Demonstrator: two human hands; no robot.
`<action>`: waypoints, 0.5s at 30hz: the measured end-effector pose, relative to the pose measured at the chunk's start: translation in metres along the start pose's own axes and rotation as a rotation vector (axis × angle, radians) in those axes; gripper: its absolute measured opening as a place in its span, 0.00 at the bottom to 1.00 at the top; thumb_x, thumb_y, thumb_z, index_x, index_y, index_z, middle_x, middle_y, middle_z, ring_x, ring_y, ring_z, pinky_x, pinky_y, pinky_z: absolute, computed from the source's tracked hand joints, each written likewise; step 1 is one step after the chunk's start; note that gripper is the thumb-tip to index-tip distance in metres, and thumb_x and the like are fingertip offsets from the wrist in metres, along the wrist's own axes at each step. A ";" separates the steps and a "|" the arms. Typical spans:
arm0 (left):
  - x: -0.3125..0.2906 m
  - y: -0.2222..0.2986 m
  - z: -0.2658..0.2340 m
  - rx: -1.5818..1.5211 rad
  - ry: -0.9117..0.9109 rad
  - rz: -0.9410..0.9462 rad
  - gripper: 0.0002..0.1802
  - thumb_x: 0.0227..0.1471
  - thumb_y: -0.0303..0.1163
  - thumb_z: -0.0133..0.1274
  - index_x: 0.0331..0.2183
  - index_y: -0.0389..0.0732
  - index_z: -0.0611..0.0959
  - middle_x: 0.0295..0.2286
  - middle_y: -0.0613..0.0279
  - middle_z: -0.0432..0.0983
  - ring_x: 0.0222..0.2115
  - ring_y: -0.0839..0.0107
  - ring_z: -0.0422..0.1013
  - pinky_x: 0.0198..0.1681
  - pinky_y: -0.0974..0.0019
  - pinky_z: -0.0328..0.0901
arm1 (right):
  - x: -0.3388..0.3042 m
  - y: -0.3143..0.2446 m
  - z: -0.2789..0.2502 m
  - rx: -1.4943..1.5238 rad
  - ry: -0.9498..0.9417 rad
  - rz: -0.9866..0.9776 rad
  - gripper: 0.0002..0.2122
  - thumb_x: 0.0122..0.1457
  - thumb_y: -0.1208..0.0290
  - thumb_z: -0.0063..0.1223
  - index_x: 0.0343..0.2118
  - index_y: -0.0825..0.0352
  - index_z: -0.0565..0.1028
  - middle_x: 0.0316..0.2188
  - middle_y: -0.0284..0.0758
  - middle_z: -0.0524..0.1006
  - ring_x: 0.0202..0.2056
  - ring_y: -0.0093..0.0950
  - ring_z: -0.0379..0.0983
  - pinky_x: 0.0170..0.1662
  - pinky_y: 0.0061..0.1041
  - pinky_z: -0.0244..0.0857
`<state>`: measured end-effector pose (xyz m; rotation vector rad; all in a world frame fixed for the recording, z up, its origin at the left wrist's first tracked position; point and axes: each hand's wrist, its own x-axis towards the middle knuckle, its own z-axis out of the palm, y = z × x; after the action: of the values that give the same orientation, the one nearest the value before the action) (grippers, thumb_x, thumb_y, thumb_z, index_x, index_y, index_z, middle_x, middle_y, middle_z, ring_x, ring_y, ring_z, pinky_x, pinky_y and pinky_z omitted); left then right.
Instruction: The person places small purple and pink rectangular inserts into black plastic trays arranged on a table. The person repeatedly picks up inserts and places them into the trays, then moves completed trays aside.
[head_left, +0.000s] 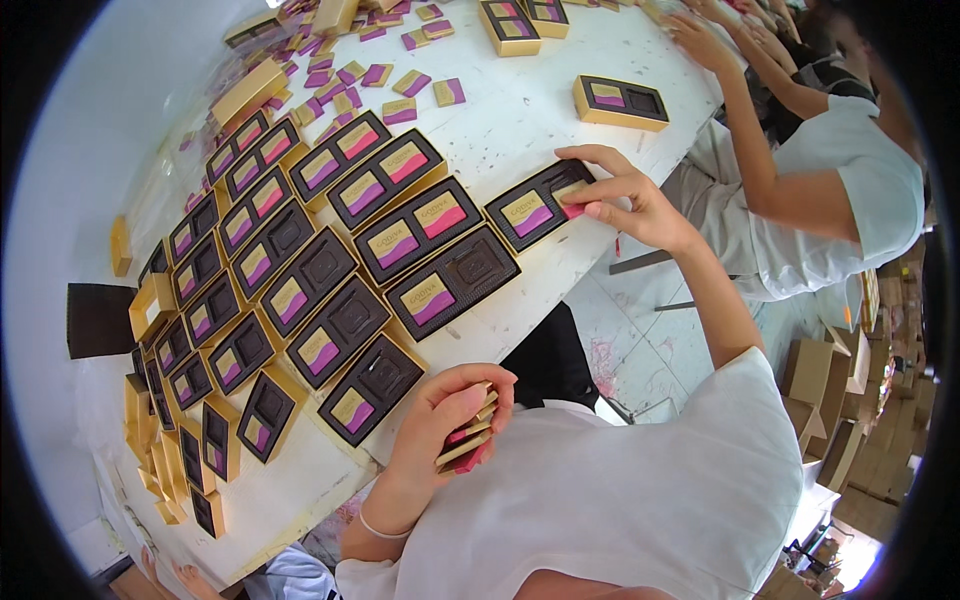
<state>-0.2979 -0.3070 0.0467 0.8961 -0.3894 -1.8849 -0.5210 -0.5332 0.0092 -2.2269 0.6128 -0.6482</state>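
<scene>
The pink-and-gold packet sits at the right compartment of a black-lined box on the tabletop, pinched in the grip of the right hand, while the left hand curls around stacked packets, probably to keep them near for handling 1 by 1.

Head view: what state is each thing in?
Left hand: closed around stacked packets
Right hand: fingers on gold-and-pink packet
Box beneath right hand: open, gold-and-purple packet seated
Box nearest left hand: open, half filled
Loose packets: scattered on table
</scene>
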 end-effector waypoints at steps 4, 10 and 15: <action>0.007 0.002 0.003 0.024 -0.004 -0.038 0.15 0.52 0.35 0.42 0.37 0.35 0.75 0.23 0.58 0.68 0.11 0.79 0.61 0.12 0.79 0.57 | 0.007 0.007 0.003 0.019 0.011 0.059 0.09 0.48 0.77 0.53 0.34 0.64 0.79 0.50 0.38 0.65 0.50 0.32 0.59 0.52 0.31 0.53; 0.024 0.000 0.006 -0.019 -0.093 -0.043 0.20 0.54 0.41 0.42 0.40 0.35 0.73 0.23 0.60 0.67 0.12 0.80 0.60 0.12 0.79 0.57 | 0.012 0.023 0.009 0.207 -0.030 0.183 0.08 0.48 0.78 0.51 0.33 0.65 0.77 0.47 0.37 0.66 0.50 0.28 0.58 0.52 0.29 0.51; 0.065 0.002 0.017 -0.172 -0.083 0.040 0.32 0.55 0.55 0.33 0.46 0.36 0.67 0.29 0.60 0.67 0.22 0.78 0.64 0.15 0.79 0.61 | 0.008 -0.020 0.010 -0.027 0.389 -0.057 0.12 0.47 0.77 0.53 0.38 0.66 0.74 0.43 0.39 0.68 0.51 0.33 0.60 0.51 0.31 0.54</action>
<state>-0.3256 -0.3672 0.0327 0.6921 -0.2880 -1.8912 -0.5044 -0.5201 0.0205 -2.1637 0.7527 -1.1229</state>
